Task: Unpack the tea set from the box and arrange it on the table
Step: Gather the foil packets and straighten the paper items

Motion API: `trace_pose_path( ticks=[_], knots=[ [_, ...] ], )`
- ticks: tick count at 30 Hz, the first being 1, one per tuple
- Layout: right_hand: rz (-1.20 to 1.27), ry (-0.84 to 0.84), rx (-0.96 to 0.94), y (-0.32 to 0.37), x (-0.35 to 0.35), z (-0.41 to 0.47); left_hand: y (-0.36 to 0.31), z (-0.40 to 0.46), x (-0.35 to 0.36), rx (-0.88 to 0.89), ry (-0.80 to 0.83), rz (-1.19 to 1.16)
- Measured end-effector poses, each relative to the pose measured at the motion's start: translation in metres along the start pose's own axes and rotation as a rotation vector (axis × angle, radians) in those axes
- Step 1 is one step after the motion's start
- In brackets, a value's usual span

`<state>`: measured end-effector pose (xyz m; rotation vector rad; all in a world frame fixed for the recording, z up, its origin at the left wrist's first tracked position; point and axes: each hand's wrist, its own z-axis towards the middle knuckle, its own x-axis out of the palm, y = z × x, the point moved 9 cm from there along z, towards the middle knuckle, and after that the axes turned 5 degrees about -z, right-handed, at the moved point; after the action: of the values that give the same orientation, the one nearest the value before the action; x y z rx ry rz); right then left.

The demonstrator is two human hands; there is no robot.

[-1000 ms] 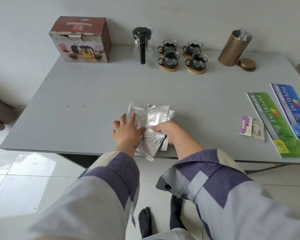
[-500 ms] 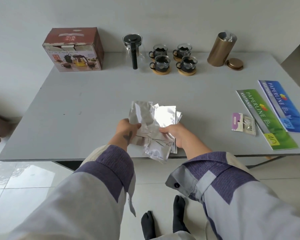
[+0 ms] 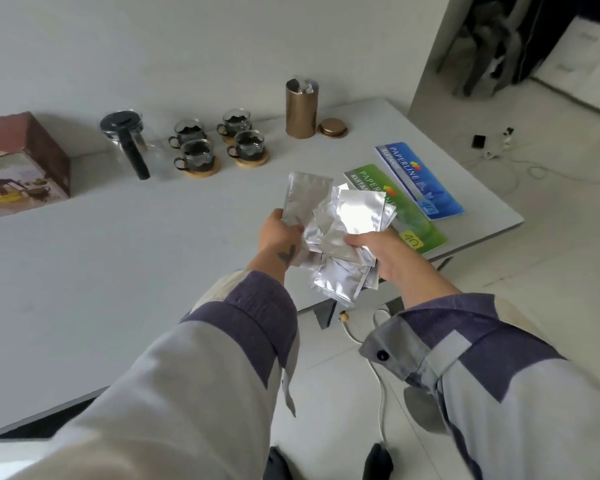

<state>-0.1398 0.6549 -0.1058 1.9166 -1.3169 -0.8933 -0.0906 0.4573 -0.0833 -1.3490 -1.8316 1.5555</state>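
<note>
Both hands hold a bundle of silver foil packets [image 3: 340,230] above the right part of the grey table [image 3: 118,258]. My left hand [image 3: 280,233] grips the bundle's left side, and my right hand [image 3: 385,254] grips its lower right. At the back of the table stand a glass teapot with a black lid and handle [image 3: 127,140] and several glass cups [image 3: 219,142] on wooden coasters. The red tea-set box [image 3: 18,164] sits at the far left, partly cut off.
A gold canister [image 3: 301,109] stands open at the back, its lid [image 3: 332,127] beside it. A green booklet [image 3: 420,230] and a blue booklet [image 3: 420,178] lie at the table's right end. White cables [image 3: 378,341] run over the tiled floor below.
The hands have lifted the foil packets off the table and hold them higher. The view has swung right, so the box and teapot now sit further left.
</note>
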Motion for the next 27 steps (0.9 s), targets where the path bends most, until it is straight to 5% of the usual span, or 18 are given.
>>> trace_pose_path(
  ticks=[13,23,27],
  knots=[
    [0.203,-0.554,0.029,-0.119,-0.313,-0.022,-0.022,-0.086,0.339,0.177,0.407,0.159],
    [0.244,-0.884,0.153,-0.319,-0.412,0.022,0.128,-0.128,0.535,0.074,0.633,0.35],
    [0.233,-0.836,0.247,-0.39,-0.407,0.048,0.207,-0.131,0.572,0.013,0.81,0.521]
  ],
)
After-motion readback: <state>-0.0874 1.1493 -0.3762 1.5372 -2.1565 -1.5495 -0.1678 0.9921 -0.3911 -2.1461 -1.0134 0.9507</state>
